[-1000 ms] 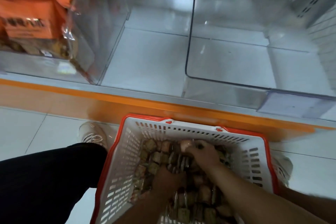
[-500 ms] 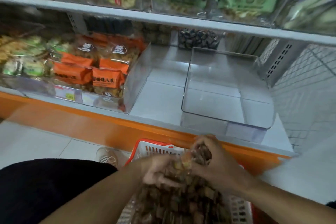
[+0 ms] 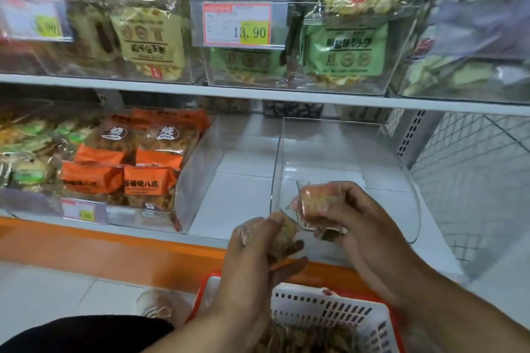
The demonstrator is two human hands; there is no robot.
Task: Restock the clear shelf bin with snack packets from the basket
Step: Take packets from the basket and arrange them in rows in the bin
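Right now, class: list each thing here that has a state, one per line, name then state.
Left hand: gripping a snack packet.
Right hand: gripping a second packet.
Clear shelf bin: empty, open-topped.
Basket: holding more packets.
Neighbouring bin: stocked with orange packets.

Orange snack bags (image 3: pixel 149 183) fill the neighbouring clear bin on the lower shelf. Green bags (image 3: pixel 344 51) sit on the shelf above, beside a price tag (image 3: pixel 238 24) reading 13.90.

Bare forearms, black trousers (image 3: pixel 86 334), pale shoe (image 3: pixel 156 306)
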